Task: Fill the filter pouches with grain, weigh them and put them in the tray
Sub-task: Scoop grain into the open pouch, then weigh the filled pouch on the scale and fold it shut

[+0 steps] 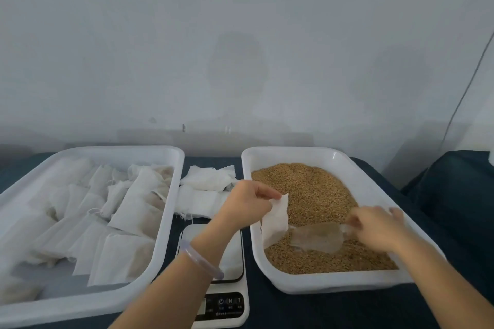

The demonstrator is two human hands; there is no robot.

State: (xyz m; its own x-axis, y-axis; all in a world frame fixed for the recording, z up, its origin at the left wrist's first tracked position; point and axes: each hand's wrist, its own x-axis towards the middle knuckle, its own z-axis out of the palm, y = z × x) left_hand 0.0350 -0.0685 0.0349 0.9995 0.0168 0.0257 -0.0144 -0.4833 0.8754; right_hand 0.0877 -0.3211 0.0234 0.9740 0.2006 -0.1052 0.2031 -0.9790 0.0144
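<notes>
Head view: left hand [247,203] pinches a pouch [275,219]; blurred right hand [377,227] grips the scoop [318,238].

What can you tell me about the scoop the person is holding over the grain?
The scoop is clear, apparently plastic, with a rounded trough and a short handle. It lies nearly level, mouth pointing left toward the white pouch, resting on the grain in the right tray. The right hand, motion-blurred, grips its handle.
</notes>
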